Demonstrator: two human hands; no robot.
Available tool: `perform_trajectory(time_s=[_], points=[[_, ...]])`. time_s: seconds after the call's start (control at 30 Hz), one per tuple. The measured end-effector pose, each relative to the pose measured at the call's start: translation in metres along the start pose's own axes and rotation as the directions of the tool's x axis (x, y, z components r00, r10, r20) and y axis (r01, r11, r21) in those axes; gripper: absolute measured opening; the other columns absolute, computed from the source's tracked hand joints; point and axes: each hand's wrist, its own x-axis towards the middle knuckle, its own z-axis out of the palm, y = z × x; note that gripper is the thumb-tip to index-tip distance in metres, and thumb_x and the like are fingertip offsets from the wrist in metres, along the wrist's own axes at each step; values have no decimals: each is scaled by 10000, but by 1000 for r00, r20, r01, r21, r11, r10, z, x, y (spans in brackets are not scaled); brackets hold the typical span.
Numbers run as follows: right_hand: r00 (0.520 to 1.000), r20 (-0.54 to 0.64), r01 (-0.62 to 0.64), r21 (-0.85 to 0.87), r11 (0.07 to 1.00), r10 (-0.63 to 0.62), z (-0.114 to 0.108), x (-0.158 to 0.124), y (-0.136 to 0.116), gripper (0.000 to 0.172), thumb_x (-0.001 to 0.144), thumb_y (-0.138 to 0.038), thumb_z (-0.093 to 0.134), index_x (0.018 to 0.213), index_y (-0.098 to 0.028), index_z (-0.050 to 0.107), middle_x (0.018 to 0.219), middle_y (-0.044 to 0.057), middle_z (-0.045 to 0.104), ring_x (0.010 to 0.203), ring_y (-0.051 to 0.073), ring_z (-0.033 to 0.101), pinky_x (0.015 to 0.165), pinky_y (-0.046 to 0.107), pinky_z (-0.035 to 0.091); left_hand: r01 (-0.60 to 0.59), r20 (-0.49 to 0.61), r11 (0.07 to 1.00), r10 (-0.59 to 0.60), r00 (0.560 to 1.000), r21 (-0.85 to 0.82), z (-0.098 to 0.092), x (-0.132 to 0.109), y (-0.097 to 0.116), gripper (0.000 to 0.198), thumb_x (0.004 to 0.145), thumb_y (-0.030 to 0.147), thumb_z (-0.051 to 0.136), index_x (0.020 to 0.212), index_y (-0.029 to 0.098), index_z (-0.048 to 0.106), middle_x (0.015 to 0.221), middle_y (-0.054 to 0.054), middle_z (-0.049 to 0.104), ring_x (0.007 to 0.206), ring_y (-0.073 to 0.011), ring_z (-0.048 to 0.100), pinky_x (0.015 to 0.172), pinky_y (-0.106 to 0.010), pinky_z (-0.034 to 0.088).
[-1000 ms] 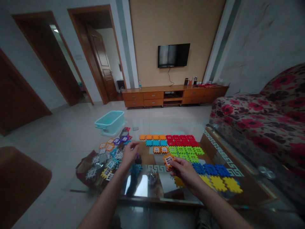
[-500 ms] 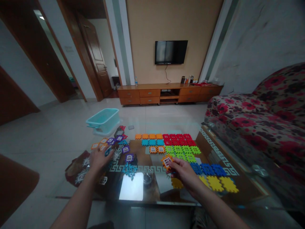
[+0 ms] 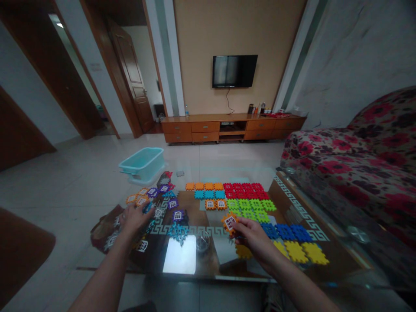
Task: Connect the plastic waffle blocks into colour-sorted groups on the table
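Note:
My right hand (image 3: 248, 229) pinches an orange interlocking puzzle tile (image 3: 229, 222) with a white window insert, held up over the glass table (image 3: 152, 260). My left hand (image 3: 135, 216) reaches into the loose tiles at the left, its fingers apart over a blue tile (image 3: 148, 207). Beside it lie orange window tiles (image 3: 142, 200) and purple window tiles (image 3: 178, 215). A cluster of light blue tiles (image 3: 178, 233) sits nearer the front. Two orange window tiles (image 3: 216, 204) lie side by side beyond my right hand.
Rows of red tiles (image 3: 244, 190), green tiles (image 3: 255, 204), dark blue tiles (image 3: 286, 232) and yellow tiles (image 3: 296, 251) cover the table's right part. Plain orange tiles (image 3: 204, 186) line the far side. A teal plastic bin (image 3: 143, 162) stands beyond the table; a flowered sofa (image 3: 344, 151) is at the right.
The view has shifted slightly. My right hand still holds the orange window tile, now turned a little more upright. My left hand stays over the loose tiles.

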Motion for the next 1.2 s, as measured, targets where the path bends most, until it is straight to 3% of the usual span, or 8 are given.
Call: perform_trajectory(time_s=[0.2,0.43,0.5,0.57,0.67,0.8,1.0,1.2], points=[[1000,-10,6,-18,1000,-7,1,3,0,241,736,-424,687,815,-196,677,776,27,684,652,131,616,533,222,427,4,-110,996,-14,994,-90,-14,0,14,594,825,571,494,1315,248,591,1321,-169,463,1258,-419,422,1025,-569,342],[999,-36,18,-24,1000,-18,2,10,5,219,745,-406,670,834,-207,688,777,24,684,653,137,630,515,221,432,-293,-208,832,218,954,-472,-29,-23,69,408,821,393,579,1198,239,605,1133,-98,534,1202,-296,488,1038,-469,398],[999,-31,17,-19,1000,-17,2,10,6,224,738,-403,680,848,-208,690,783,20,688,655,137,633,523,222,439,-286,-193,680,211,958,-675,-29,-36,91,405,779,406,638,1138,229,578,1131,-88,540,1111,-264,564,979,-449,455],[1000,-27,14,-19,1000,-14,2,9,6,230,728,-401,692,851,-207,687,777,13,688,655,137,634,529,222,444,-170,-116,405,154,981,-898,-31,-51,112,434,741,410,688,1091,241,495,1066,-62,587,1005,-221,630,864,-384,518],[1000,-21,19,-26,999,-19,2,8,6,236,729,-410,695,841,-203,682,760,12,687,660,137,635,537,221,447,10,15,47,113,993,-999,-39,-74,137,491,719,423,731,1025,276,376,940,-7,632,857,-172,675,732,-296,531],[999,-20,31,-38,999,-32,2,6,5,230,729,-411,682,824,-202,676,739,13,681,653,142,634,535,228,444,80,65,-145,107,992,-986,-50,-94,153,522,697,416,757,920,276,307,906,10,651,885,-160,691,728,-250,518],[999,-31,11,-29,1000,-12,9,1,-3,218,689,-401,685,778,-206,649,719,1,666,626,142,632,521,233,434,107,81,-258,108,991,-960,-46,-95,154,501,738,456,731,905,270,296,879,33,635,990,-161,697,812,-238,501],[1000,0,15,-6,1000,-15,15,-5,-6,204,691,-389,694,757,-200,650,704,-3,659,607,123,617,512,215,409,109,84,-180,142,986,-978,-41,-98,152,509,742,442,726,909,272,275,827,34,657,799,-156,724,741,-259,513]])
